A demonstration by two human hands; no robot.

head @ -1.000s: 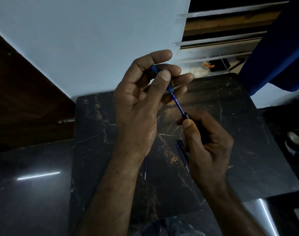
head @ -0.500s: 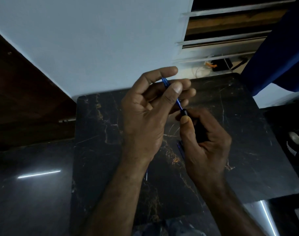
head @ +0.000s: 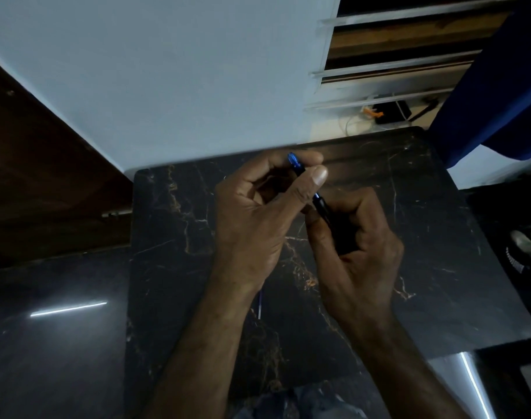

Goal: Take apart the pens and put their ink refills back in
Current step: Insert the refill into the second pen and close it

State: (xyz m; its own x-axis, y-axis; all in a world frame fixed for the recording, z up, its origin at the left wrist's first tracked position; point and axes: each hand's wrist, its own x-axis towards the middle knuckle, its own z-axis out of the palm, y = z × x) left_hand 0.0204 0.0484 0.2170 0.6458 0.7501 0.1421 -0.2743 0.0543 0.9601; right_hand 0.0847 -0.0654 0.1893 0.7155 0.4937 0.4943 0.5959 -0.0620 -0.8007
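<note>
The pen (head: 311,189) sits at centre frame, tilted from upper left to lower right, held between both of your hands above the table (head: 173,237). Its blue end shows at the top; the dark barrel runs down into your right palm. Your left hand (head: 258,225) has its grip closed on the blue upper section, thumb pressed over it against the curled fingers. Your right hand (head: 358,252) has its grip closed around the dark barrel, fingers wrapped, thumb alongside. A short blue stretch is visible between the two hands.

A thin refill (head: 260,303) lies on the table just below your left wrist, partly hidden by the forearm.

The table is a dark marble-patterned slab with gold and white veining and rounded corners, filling the middle of the frame. To the lower left lies a glossy dark floor (head: 46,343) carrying a streak of reflected light. A pale wall (head: 167,71) occupies the upper centre, dark wood panelling (head: 46,176) the left edge. Louvred slats (head: 394,62) stand at the upper right, with cables (head: 388,113) beneath them, and blue cloth (head: 500,86) hangs at the right edge. Lighting is dim.
</note>
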